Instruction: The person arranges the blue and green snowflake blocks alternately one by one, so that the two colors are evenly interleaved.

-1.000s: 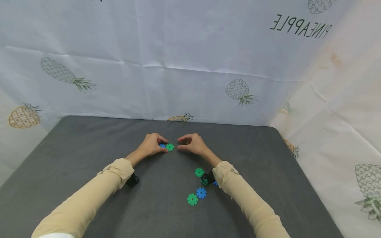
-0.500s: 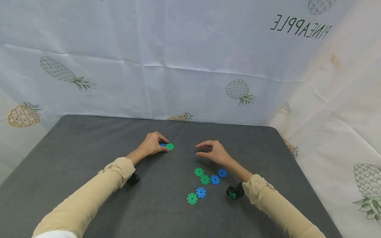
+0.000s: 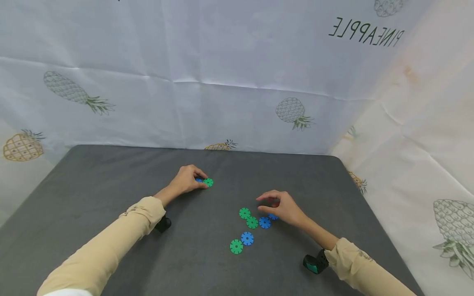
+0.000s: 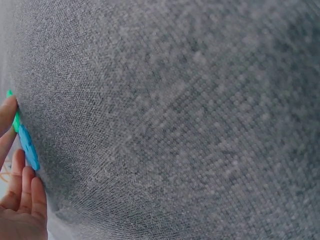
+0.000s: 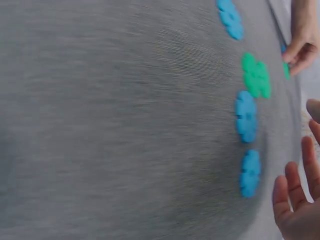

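Toward the far side of the table, my left hand [image 3: 185, 180] pinches a green notched disc [image 3: 209, 182] between thumb and finger. A blue notched disc [image 3: 198, 180] adjoins it, partly covered by that hand; the left wrist view also has this blue disc [image 4: 28, 147] edge to edge with the green one. My right hand [image 3: 283, 207] hovers with parted, relaxed fingers and holds nothing. Just under its thumb lies a blue disc [image 3: 273, 216], partly hidden by the hand. Beside that are another blue disc [image 3: 264, 223] and two green discs, one nearer [image 3: 252, 222] and one farther [image 3: 245, 213].
Closer to the front lie a blue disc [image 3: 247, 238] and a green disc [image 3: 236, 246], side by side. The dark grey table [image 3: 111, 205] meets a white pineapple-print cloth [image 3: 229, 115] at the back. Black cameras sit at both wrists, the right one [image 3: 316, 262] low over the table.
My right hand has drawn back from beside the left hand, moving right and nearer, to above the loose blue discs. The left hand stays at its green disc.
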`<state>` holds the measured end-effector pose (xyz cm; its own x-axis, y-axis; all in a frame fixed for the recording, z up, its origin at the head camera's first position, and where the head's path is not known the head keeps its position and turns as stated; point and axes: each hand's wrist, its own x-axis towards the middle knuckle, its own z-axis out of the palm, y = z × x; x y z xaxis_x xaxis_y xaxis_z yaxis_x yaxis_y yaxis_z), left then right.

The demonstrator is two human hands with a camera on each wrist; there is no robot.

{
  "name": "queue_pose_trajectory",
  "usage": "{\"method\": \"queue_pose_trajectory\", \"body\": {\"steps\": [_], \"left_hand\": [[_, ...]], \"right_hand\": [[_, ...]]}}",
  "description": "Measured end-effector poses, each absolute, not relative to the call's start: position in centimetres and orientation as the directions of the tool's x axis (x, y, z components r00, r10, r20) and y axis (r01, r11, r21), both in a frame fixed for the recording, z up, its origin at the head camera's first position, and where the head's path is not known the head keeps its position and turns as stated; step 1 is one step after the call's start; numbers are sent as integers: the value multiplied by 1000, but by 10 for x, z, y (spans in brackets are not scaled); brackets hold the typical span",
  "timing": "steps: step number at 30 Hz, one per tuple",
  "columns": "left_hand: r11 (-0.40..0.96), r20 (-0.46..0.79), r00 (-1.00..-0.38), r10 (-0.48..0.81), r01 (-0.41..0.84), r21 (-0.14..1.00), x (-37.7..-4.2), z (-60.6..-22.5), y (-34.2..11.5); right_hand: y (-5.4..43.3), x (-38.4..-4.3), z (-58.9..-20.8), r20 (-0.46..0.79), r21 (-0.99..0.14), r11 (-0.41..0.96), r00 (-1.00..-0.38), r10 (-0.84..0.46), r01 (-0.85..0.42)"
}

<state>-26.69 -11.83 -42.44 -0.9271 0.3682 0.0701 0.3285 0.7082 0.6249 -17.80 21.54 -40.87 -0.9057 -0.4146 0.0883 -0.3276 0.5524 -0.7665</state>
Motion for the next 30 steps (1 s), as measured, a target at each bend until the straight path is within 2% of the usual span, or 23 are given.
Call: {"method": "queue_pose_trajectory", "body": {"steps": [10,17,30], "left_hand": [[719,48,-935,350,301,627,-265,-427,-118],[675,92,-917,388,351,649,-266,-429,-122],[715,37,-934,354,296,634,-263,-424,-118]], "right_hand": [[233,-149,-415,96,-803,509,-909,-404,-311],[251,-136,-418,87,-819,481,-896,-435,-313],[284,-158,-427,119,-793,422,-791,-600,-440]]}}
